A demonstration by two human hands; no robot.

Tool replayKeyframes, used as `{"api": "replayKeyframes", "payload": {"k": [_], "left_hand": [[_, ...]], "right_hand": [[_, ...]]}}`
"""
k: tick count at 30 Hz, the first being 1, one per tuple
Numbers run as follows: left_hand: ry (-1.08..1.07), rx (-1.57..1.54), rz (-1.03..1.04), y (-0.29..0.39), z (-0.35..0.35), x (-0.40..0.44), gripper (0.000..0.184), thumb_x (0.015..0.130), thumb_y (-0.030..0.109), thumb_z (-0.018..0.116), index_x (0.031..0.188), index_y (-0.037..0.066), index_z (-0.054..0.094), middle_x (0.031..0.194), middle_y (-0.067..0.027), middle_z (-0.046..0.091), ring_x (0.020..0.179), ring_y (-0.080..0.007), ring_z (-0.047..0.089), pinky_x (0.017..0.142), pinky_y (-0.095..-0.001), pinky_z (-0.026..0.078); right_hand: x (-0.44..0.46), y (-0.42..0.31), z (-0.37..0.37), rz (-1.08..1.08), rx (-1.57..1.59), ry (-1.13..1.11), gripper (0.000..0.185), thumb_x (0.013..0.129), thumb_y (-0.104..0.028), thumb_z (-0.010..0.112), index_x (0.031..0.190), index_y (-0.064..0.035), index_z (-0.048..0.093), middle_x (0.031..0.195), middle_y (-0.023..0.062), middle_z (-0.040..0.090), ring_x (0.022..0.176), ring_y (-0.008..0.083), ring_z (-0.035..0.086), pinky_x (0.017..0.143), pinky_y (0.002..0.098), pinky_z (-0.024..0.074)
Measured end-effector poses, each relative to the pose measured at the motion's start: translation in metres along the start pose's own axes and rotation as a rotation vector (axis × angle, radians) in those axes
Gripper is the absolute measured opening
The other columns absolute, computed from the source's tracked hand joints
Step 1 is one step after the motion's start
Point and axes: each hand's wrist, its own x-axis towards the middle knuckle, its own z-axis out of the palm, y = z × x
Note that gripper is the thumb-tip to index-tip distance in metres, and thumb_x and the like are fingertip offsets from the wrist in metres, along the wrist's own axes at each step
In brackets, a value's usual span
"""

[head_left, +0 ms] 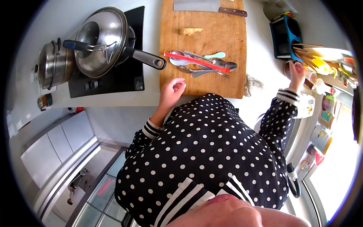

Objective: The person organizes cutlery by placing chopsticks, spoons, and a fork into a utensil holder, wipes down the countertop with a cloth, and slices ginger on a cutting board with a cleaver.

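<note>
My left hand (pixel 172 92) is at the near left edge of a wooden cutting board (pixel 204 85), its fingers loosely curled with nothing visible in them. Just beyond it lies a pile of metal spoons (pixel 230 66) and forks (pixel 223 74), with a long red stick (pixel 196 61) across the top. A pale green handle (pixel 214 55) sticks out of the pile. Over at the right, my right hand (pixel 297 77) has its fingers bent at a small round container (pixel 288 70); what they grip is hard to make out.
Farther up the board are a piece of ginger (pixel 191 31) and a cleaver (pixel 230 11). A lidded pan (pixel 101 41) sits on the black stove (pixel 113 84), beside a steel pot (pixel 56 66). A blue-black holder (pixel 286 36) stands at the right. A crumpled cloth (pixel 252 85) lies beside the board.
</note>
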Motion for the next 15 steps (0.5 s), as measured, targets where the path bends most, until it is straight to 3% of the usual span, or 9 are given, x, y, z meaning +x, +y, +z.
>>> {"api": "replayKeyframes", "payload": {"k": [1, 3, 7, 8, 11, 15], "left_hand": [[0.006, 0.011, 0.017, 0.0, 0.001, 0.002, 0.023, 0.078, 0.008, 0.062, 0.1, 0.0, 0.059, 0.084, -0.0057, 0.062, 0.068, -0.0087, 0.055, 0.061, -0.0224, 0.045], [0.079, 0.154, 0.113, 0.007, 0.001, 0.012, 0.018, 0.077, 0.007, 0.062, 0.095, 0.003, 0.06, 0.082, -0.0053, 0.06, 0.065, -0.0146, 0.057, 0.059, -0.0251, 0.045], [0.185, 0.476, 0.412, 0.019, 0.007, 0.051, 0.017, 0.075, 0.006, 0.063, 0.092, 0.006, 0.062, 0.083, -0.0062, 0.058, 0.069, -0.0203, 0.058, 0.059, -0.0287, 0.047], [0.195, 0.533, 0.498, 0.021, 0.009, 0.063, 0.017, 0.074, 0.006, 0.063, 0.092, 0.007, 0.062, 0.084, -0.0066, 0.057, 0.07, -0.0209, 0.058, 0.059, -0.0291, 0.047], [0.062, 0.753, 0.543, 0.023, 0.012, 0.09, 0.018, 0.071, 0.007, 0.064, 0.09, 0.007, 0.063, 0.085, -0.0058, 0.058, 0.077, -0.0238, 0.058, 0.063, -0.0333, 0.047], [-0.044, 0.786, 0.502, 0.027, 0.003, 0.106, 0.012, 0.071, 0.01, 0.064, 0.083, 0.009, 0.065, 0.081, -0.0049, 0.058, 0.08, -0.0242, 0.056, 0.064, -0.0343, 0.046]], "right_hand": [[-0.027, -0.017, 0.01, -0.013, -0.063, 0.026, 0.034, 0.07, -0.021, 0.075, 0.095, -0.0024, 0.059, 0.074, 0.0021, 0.06, 0.06, 0.0076, 0.054, 0.056, 0.0199, 0.0448], [-0.082, -0.056, 0.03, -0.067, -0.228, -0.204, 0.026, 0.074, -0.017, 0.071, 0.093, -0.0032, 0.061, 0.075, 0.0033, 0.061, 0.061, 0.0088, 0.055, 0.057, 0.0199, 0.0451], [-0.169, -0.093, 0.098, -0.402, -0.068, -0.641, 0.013, 0.076, -0.011, 0.065, 0.086, -0.0033, 0.064, 0.078, 0.0074, 0.062, 0.064, 0.0143, 0.058, 0.057, 0.0239, 0.0461], [-0.181, -0.107, 0.112, -0.394, -0.071, -0.741, 0.012, 0.074, -0.009, 0.066, 0.083, -0.0024, 0.064, 0.08, 0.0089, 0.062, 0.068, 0.0171, 0.059, 0.057, 0.0259, 0.0462], [-0.197, -0.121, 0.145, -0.52, -0.151, -0.765, 0.011, 0.073, -0.014, 0.064, 0.08, -0.006, 0.065, 0.077, 0.0093, 0.059, 0.067, 0.0244, 0.059, 0.06, 0.032, 0.0472], [-0.198, -0.139, 0.147, -0.476, -0.149, -0.701, 0.011, 0.074, -0.014, 0.064, 0.08, -0.0054, 0.064, 0.077, 0.0094, 0.059, 0.066, 0.0243, 0.059, 0.06, 0.0322, 0.0474]]}}
